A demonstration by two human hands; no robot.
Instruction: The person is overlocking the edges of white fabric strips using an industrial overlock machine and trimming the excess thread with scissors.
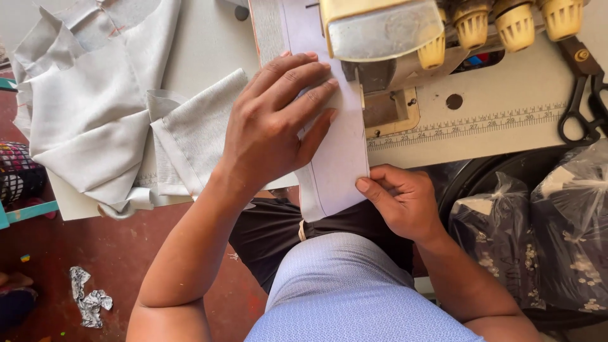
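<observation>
The left hand [272, 126] lies flat, fingers spread and released, pressing a pale fabric strip [339, 158] onto the bench [500, 136] beside the sewing machine [386, 38]. The right hand [402, 199] pinches the strip's lower edge between thumb and fingers at the bench's front. The strip's far end runs out of view past the top, and the left hand hides part of it. Grey cloth [95, 107] lies heaped at left. Black scissors [582, 95] are cut off at the right edge.
</observation>
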